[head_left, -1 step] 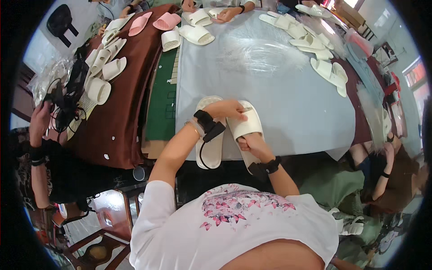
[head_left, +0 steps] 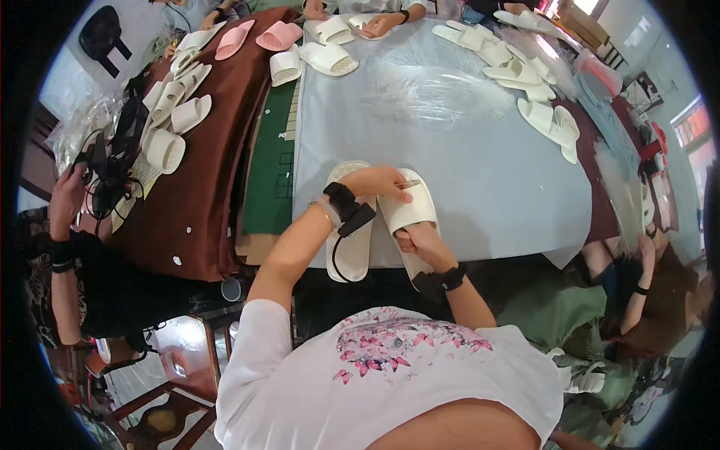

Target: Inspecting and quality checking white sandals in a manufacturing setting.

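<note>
Nearest us, our right hand (head_left: 415,241) pinches the heel end of a cream-white moulded foam slide slipper (head_left: 409,214) at the near edge of the pale grey table sheet (head_left: 480,165), while our left hand (head_left: 381,182) closes over its strap, apparently with a thin tool we cannot identify; we judge the work goes best with the heel pinned flat and the strap hand steady. Touching its left side lies a second cream-white slipper (head_left: 351,251) under our left wrist, and farther off more white slippers (head_left: 551,124) and two pink ones (head_left: 255,37) lie scattered.
</note>
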{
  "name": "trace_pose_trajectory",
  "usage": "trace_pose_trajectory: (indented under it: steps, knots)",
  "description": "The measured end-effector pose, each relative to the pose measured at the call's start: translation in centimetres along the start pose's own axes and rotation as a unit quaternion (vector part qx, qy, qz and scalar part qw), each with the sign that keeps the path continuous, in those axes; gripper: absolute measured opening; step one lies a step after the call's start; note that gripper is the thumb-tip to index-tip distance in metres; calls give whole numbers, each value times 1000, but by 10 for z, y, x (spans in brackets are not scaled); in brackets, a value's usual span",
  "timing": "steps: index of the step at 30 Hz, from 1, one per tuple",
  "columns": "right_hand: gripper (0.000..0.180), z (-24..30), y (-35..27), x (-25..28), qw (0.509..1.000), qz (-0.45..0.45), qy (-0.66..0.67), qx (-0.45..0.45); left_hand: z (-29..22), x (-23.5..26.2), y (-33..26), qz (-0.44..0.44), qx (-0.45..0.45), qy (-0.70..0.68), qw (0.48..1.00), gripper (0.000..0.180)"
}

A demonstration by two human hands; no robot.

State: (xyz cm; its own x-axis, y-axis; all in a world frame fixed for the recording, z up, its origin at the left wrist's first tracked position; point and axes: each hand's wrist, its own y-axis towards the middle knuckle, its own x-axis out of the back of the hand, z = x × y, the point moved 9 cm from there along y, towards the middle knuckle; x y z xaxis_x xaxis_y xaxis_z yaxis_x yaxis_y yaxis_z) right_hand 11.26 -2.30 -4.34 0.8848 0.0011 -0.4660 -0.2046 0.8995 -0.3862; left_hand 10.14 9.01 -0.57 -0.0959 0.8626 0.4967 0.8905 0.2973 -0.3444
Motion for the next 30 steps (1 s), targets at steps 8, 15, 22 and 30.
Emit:
trace_pose_trajectory:
  steps: [8,15,22,30]
  knots:
    - [9,10,-16,10,979,-113,66,157,19,4,6,-68,49,-135,987,34]
    - [14,5,-14,22,969,-115,147,164,14,17,1,-212,-3,-37,977,25]
    - [17,0,-8,27,968,-145,120,168,8,9,3,-180,-37,-150,971,21]
    - [28,42,-58,14,972,-79,-207,80,31,39,-37,-415,-50,-435,798,26]
